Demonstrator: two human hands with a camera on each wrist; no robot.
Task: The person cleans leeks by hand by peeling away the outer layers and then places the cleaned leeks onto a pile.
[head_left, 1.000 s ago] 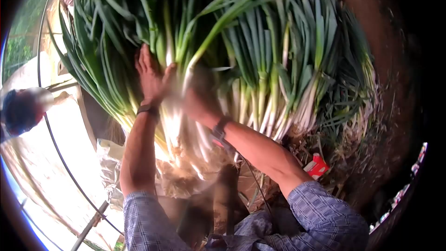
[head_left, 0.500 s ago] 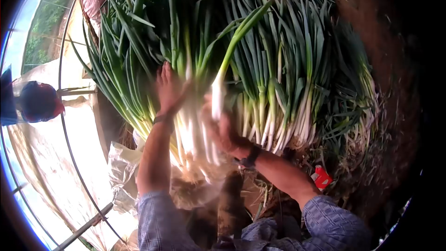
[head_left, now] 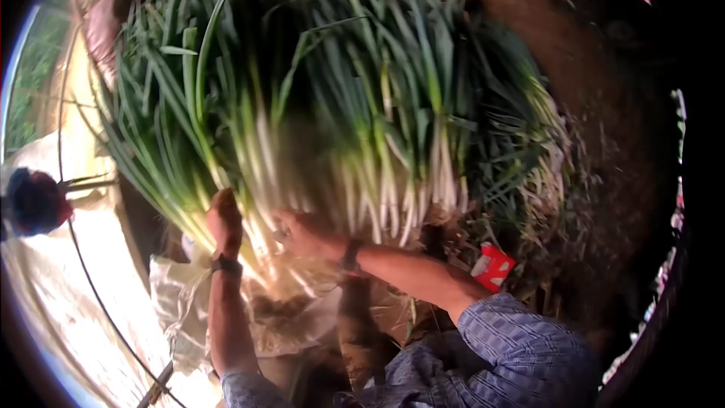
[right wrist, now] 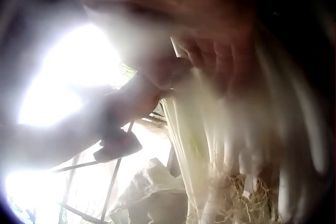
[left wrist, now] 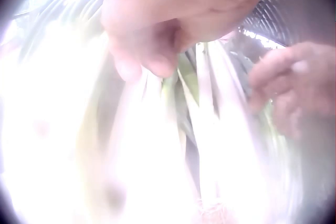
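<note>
Long leeks (head_left: 264, 136) with green tops and white stalks lie side by side, roots toward the person. At their left part, the left hand (head_left: 225, 223) has its fingers curled round a stalk. The left wrist view shows this hand (left wrist: 184, 14) above washed-out white stalks (left wrist: 205, 129). Just to its right, the right hand (head_left: 308, 236) has bent fingers at the white stalks. In the right wrist view the right hand (right wrist: 210, 29) is dark and blurred, its fingers over pale stalks (right wrist: 194, 129); part of its hold is hidden.
A red and white packet (head_left: 493, 267) lies on the soil to the right. Crumpled pale sheeting (head_left: 177, 298) and a metal frame are at the left. Loose leeks (head_left: 529, 159) and debris lie at the far right.
Both hands have moved down the stalks toward the roots. The left hand has gone from spread fingers to curled ones. The single leek raised by the right hand no longer stands out.
</note>
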